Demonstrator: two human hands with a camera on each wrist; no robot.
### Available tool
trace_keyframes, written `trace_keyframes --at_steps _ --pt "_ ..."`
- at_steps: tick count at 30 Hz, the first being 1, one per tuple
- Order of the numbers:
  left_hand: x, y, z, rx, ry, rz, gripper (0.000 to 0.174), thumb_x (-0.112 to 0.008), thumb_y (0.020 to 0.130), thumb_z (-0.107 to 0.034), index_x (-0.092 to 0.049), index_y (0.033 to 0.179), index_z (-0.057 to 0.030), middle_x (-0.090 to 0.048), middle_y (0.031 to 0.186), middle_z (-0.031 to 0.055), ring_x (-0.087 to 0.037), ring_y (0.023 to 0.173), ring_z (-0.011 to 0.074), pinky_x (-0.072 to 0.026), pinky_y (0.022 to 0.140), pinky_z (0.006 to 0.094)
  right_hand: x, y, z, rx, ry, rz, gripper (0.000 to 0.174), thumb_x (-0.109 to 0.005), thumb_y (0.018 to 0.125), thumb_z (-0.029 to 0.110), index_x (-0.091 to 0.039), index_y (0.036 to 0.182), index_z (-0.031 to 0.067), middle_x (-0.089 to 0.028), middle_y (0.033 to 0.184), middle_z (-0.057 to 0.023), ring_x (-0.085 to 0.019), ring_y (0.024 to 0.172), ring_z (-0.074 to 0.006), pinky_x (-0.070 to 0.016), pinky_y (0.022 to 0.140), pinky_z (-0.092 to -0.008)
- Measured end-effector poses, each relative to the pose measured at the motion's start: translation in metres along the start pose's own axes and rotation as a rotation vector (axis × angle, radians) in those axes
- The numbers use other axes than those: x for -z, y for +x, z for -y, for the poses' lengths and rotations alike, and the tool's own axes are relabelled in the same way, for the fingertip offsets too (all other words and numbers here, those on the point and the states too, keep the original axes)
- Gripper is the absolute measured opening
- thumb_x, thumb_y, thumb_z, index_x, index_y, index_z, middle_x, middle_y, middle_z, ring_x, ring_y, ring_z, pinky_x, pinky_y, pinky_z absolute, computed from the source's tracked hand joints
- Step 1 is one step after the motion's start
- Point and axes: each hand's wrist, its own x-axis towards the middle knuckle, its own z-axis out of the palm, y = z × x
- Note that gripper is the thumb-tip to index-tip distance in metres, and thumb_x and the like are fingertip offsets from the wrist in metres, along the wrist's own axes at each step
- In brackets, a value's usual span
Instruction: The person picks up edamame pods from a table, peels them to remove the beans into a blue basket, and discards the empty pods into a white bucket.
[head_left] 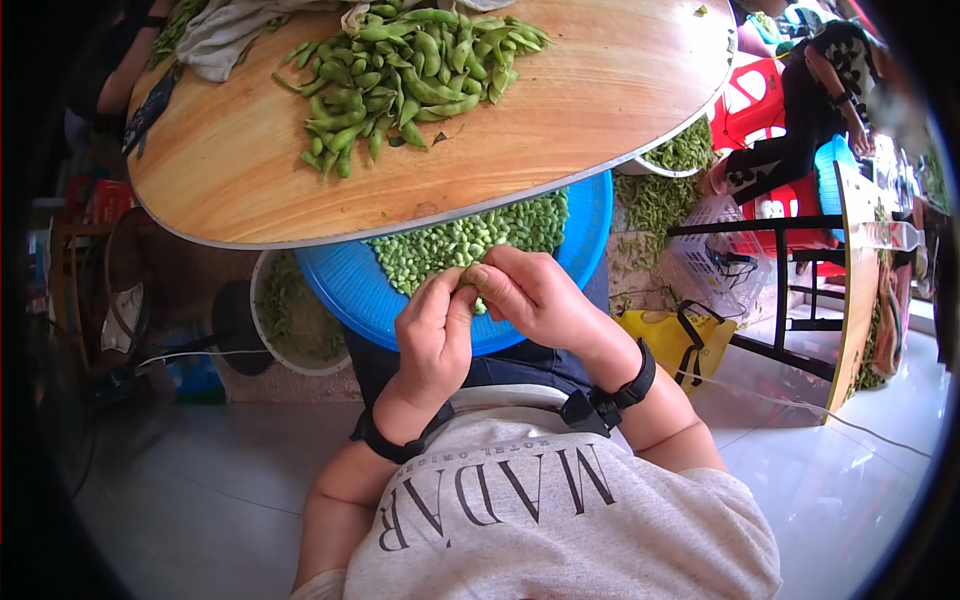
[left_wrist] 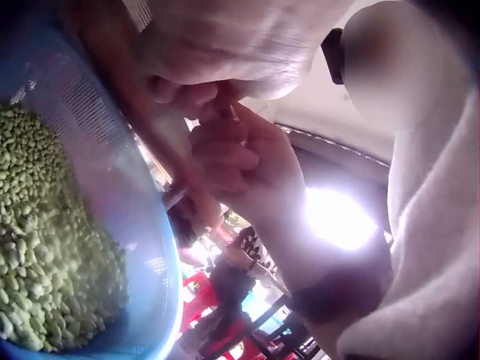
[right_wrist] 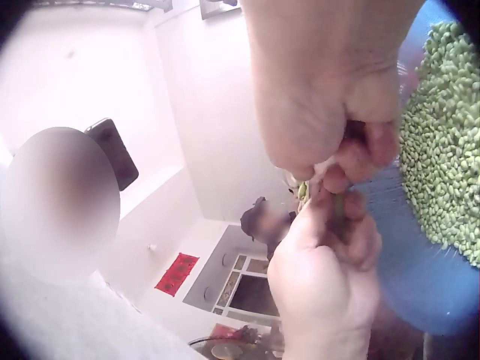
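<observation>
Both hands meet fingertip to fingertip over a blue basket (head_left: 340, 290) of shelled green beans (head_left: 455, 245). My left hand (head_left: 437, 330) has its fingers curled round a green edamame pod (right_wrist: 303, 191), mostly hidden by the fingers. From the other side my right hand (head_left: 535, 295) pinches the same pod between thumb and bent forefinger. In the right wrist view, bits of green show between the fingers of both hands. The left wrist view shows the knuckles but hides the pod. A heap of unshelled edamame pods (head_left: 420, 75) lies on the wooden table (head_left: 570, 110) just beyond.
The table's rounded edge overhangs the far side of the basket. A white tub (head_left: 275, 335) of green scraps stands on the floor at left, another tub (head_left: 680, 160) at right. A yellow bag (head_left: 685, 345) and a white crate (head_left: 715, 240) are at right, near another person (head_left: 800, 110).
</observation>
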Motion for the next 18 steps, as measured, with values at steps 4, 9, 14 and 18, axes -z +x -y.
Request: trace_keyframes --at_steps 4,9,14,18 --pt "0.003 0.004 -0.002 -0.184 0.169 0.006 0.011 -0.048 0.084 -0.004 -0.052 0.093 0.001 -0.056 0.074 0.0144 -0.056 0.063 0.0306 -0.0443 0.054 0.0353 0.0 0.001 0.003 -0.061 0.099 0.027 0.028 -0.047 0.091 0.02 -0.049 0.072 -0.001 -0.049 0.054 -0.0073 -0.048 0.049 -0.0137 -0.0402 0.046 -0.0281" --pt "0.015 0.002 0.007 -0.263 0.237 0.097 0.007 -0.049 0.084 -0.006 -0.05 0.088 0.0002 -0.055 0.068 0.0125 -0.055 0.056 0.0313 -0.0428 0.049 0.037 -0.005 -0.003 0.005 -0.059 0.115 0.065 0.03 -0.047 0.091 0.021 -0.049 0.072 -0.0014 -0.048 0.054 -0.0069 -0.046 0.049 -0.0139 -0.0399 0.046 -0.0285" --pt "0.015 0.001 0.014 -0.227 0.164 0.097 0.01 -0.047 0.085 -0.011 -0.048 0.084 -0.001 -0.054 0.062 0.0123 -0.055 0.056 0.0312 -0.0421 0.048 0.0358 -0.005 -0.003 0.003 -0.027 0.06 0.151 0.029 -0.044 0.093 0.022 -0.051 0.077 -0.0008 -0.045 0.058 -0.0014 -0.042 0.053 -0.0088 -0.0368 0.048 -0.0243" --pt "0.012 0.001 0.014 -0.041 -0.034 0.084 0.019 -0.042 0.09 -0.019 -0.048 0.082 -0.0029 -0.048 0.057 0.0063 -0.048 0.05 0.0189 -0.0366 0.045 0.0288 -0.004 -0.002 0.005 -0.065 0.13 0.156 0.028 -0.045 0.093 0.023 -0.052 0.078 -0.0005 -0.046 0.058 -0.001 -0.043 0.053 -0.0085 -0.0367 0.048 -0.0239"
